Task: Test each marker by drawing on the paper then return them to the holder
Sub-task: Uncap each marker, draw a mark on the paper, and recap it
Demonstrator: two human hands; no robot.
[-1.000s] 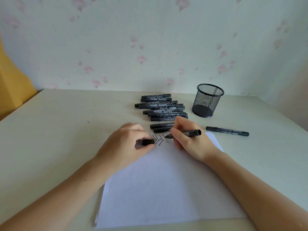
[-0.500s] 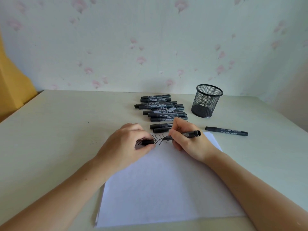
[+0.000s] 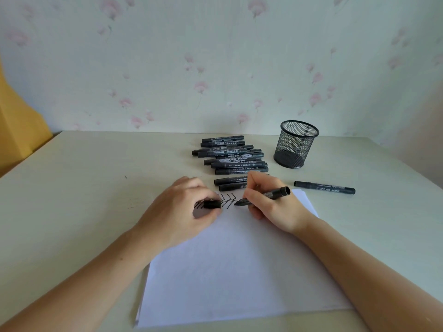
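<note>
Both hands (image 3: 273, 207) rest on paper (image 3: 230, 271) atop a pale table (image 3: 84, 188) against floral wallpaper (image 3: 215, 68).

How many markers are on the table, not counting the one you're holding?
About 11, though I can't be sure. Roughly ten lie in the pile of markers behind the paper, overlapping, some perhaps hidden. One lone marker lies right of the paper, near the mesh holder.

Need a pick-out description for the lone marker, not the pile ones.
Start at the black mesh holder at the back right of the table. Just in front of it and to its right lies a single capped black marker. It lies alone, clear of the marker pile and off the paper.
</note>
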